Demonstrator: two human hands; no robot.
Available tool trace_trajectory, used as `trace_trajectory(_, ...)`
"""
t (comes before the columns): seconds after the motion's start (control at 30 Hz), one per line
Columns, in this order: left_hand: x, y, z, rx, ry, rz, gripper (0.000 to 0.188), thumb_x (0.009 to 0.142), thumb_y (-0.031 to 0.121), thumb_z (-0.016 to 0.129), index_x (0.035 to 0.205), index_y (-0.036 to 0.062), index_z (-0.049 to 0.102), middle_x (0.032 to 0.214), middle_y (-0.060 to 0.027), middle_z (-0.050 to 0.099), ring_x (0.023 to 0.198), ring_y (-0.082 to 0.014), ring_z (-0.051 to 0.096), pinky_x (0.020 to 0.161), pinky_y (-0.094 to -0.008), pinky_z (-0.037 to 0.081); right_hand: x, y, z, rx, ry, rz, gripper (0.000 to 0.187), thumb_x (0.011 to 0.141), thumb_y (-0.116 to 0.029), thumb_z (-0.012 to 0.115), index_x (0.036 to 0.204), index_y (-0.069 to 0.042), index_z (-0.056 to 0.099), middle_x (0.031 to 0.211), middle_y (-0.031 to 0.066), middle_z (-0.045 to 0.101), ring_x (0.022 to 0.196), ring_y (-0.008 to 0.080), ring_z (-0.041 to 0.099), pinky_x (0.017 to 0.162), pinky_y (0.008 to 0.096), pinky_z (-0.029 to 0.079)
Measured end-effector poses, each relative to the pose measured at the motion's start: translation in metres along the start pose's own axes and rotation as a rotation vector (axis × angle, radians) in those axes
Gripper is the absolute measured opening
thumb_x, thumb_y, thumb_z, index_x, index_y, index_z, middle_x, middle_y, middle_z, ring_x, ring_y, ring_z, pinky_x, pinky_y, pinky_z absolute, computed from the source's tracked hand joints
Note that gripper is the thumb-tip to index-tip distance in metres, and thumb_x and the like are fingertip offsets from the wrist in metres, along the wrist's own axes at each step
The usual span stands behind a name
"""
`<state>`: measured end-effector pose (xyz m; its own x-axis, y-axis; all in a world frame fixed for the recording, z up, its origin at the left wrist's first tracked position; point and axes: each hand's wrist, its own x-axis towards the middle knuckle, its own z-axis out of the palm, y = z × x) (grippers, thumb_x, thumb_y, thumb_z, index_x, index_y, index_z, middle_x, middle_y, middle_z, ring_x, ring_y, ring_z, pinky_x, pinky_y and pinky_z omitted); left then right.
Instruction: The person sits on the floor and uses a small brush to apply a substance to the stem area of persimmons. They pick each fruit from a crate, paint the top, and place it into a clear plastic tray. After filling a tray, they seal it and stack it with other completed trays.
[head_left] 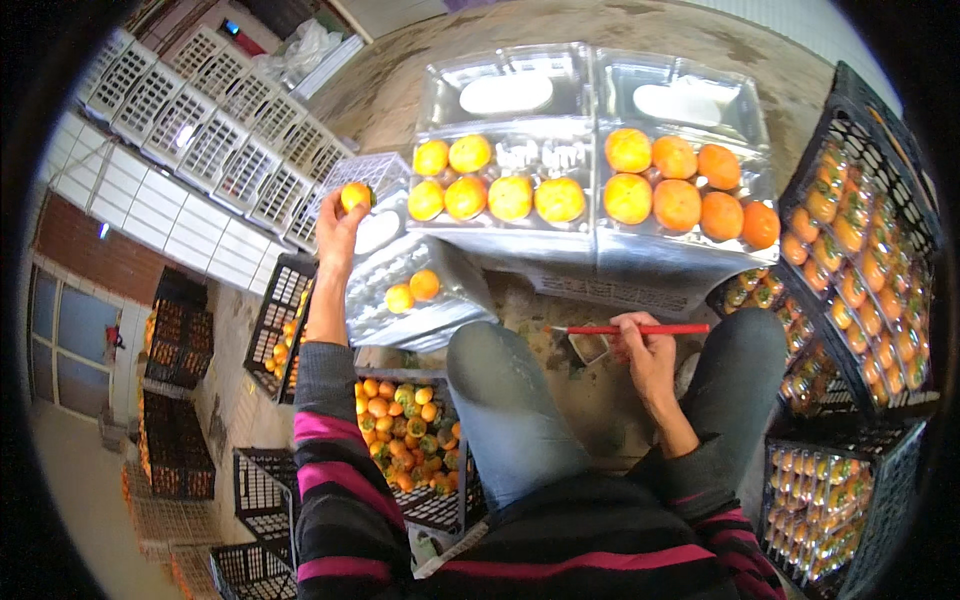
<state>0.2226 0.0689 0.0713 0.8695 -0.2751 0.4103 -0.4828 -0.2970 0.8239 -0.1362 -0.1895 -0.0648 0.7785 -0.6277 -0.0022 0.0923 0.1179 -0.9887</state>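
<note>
My left hand (338,228) is closed round an orange persimmon (355,196), raised at the far left beside a clear plastic tray. In my right hand (645,355) is a thin red-handled brush-like tool (675,329), lying level above my knees, its narrow tip pointing left. In front stand two open clear clamshell trays: the left tray (520,218) has several persimmons and some bare cups, and the right tray (598,215) holds several more. Near my left forearm, another tray (370,325) carries two persimmons (412,291).
A black crate of loose persimmons (405,430) sits by my left knee. Crates with packed persimmon trays (870,270) stack up on the right, one crate (885,470) lower down. Further left are black crates (262,480) on the floor and stacked white crates (200,140) along the back.
</note>
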Motion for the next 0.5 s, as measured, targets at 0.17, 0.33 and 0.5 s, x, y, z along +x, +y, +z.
trace_trajectory(0.17,-0.042,-0.083,-0.015,0.287,0.013,-0.199,0.047,0.072,0.023,0.071,0.107,-0.0046,0.057,0.09,-0.0075,0.062,0.079,-0.014,0.057,0.075,-0.0278,0.046,0.001,0.006,0.008,0.045,-0.016,0.05,0.022,0.091,-0.02,0.051,0.088,-0.001,0.062,0.07,0.0019,0.061,0.058,0.0059,0.055,0.051,0.0208,0.043)
trace_trajectory(0.33,-0.048,-0.088,0.037,0.605,-0.126,-0.295,0.056,0.067,0.038,0.072,0.101,-0.0045,0.059,0.09,-0.0156,0.064,0.081,-0.0235,0.062,0.073,-0.0332,0.048,0.005,0.014,0.005,0.014,-0.012,0.042,0.022,0.091,-0.02,0.051,0.088,-0.001,0.062,0.069,0.0002,0.059,0.058,0.0047,0.051,0.052,0.02,0.04)
trace_trajectory(0.5,-0.04,-0.058,0.062,0.93,-0.241,-0.499,0.073,0.064,0.051,0.07,0.109,-0.0033,0.054,0.103,-0.0199,0.062,0.097,-0.0296,0.06,0.083,-0.0379,0.046,0.004,0.013,0.008,0.012,-0.013,0.061,0.022,0.091,-0.02,0.051,0.088,-0.001,0.061,0.07,-0.0004,0.058,0.059,0.0044,0.049,0.052,0.02,0.039)
